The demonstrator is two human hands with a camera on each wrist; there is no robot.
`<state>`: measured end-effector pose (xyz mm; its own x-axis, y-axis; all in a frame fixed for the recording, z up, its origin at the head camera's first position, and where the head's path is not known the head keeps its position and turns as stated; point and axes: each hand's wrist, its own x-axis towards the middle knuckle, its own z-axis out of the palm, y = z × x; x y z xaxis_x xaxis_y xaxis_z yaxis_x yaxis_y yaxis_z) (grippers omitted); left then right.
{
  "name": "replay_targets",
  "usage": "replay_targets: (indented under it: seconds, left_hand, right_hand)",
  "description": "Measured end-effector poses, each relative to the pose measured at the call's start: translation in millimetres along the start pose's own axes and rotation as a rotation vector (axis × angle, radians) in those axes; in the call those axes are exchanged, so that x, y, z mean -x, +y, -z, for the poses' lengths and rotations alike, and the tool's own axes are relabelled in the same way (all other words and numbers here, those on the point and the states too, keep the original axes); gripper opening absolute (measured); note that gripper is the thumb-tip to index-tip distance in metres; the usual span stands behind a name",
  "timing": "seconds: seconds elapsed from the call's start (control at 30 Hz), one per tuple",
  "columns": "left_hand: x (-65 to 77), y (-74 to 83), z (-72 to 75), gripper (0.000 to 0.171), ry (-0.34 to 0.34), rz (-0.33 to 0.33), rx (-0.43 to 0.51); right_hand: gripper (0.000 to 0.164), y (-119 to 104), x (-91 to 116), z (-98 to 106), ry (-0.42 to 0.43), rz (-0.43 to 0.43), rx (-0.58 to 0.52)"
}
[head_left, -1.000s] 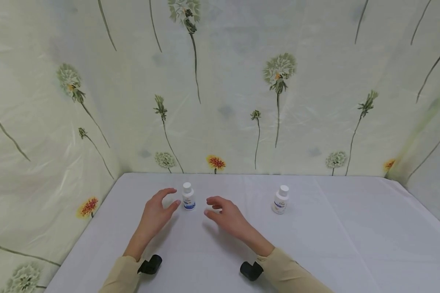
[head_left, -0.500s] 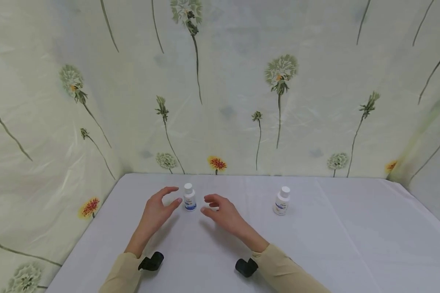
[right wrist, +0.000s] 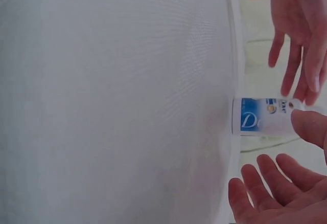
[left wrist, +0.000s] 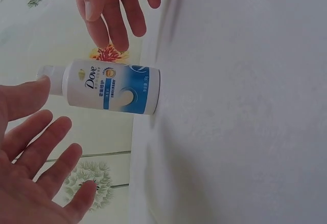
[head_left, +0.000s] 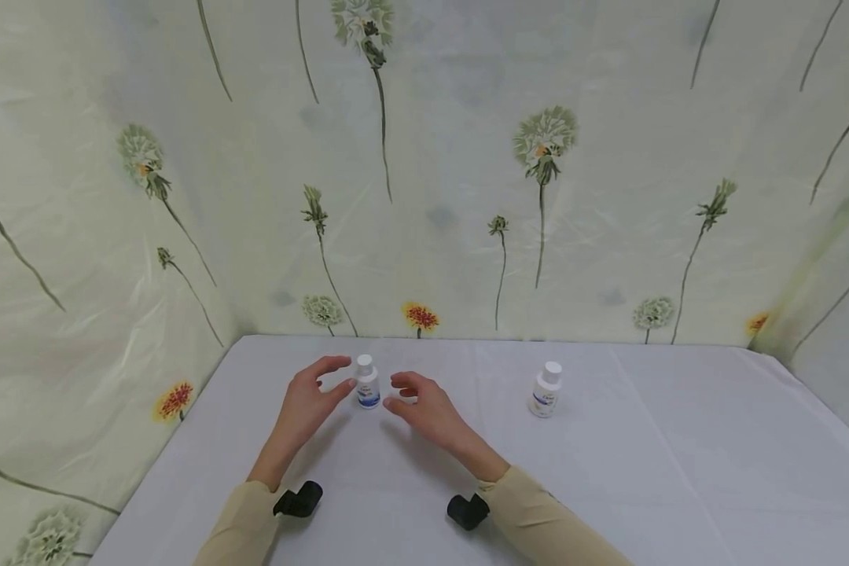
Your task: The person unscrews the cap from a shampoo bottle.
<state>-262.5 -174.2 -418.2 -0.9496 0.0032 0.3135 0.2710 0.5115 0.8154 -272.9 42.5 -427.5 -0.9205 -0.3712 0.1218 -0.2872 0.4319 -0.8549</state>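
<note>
A small white Dove bottle with a blue-banded label and white cap stands upright on the table, between the two hands. Just left of it is my left hand, thumb and fingers spread apart and curving toward the bottle; in the head view its thumb tip looks very near the bottle's side. On the other side, my right hand faces it with a gap between. Nothing is held in either hand. The left wrist view shows the bottle with the left thumb overlapping its cap; whether they touch, I cannot tell.
A second similar white bottle stands upright farther right on the white-covered table. Behind and at the sides hangs a flower-printed sheet. Each wrist wears a black camera.
Both hands have come slightly closer to the left bottle, the left moving right and the right moving left. Both bottles stay standing; the view has shifted a little.
</note>
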Motion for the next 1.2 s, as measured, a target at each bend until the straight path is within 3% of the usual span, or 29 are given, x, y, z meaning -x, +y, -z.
replay_targets:
  seconds: [0.33,1.2]
  left_hand:
    - [-3.9,0.0,-3.2,0.035,-0.014,0.031,0.006]
    - [-17.1,4.3,-7.3,0.034,-0.018,-0.013,0.050]
  right_hand:
    - [0.046,3,-6,-6,-0.001,-0.026,-0.018]
    - [0.045,-5,-29,-23,0.015,-0.039,-0.059]
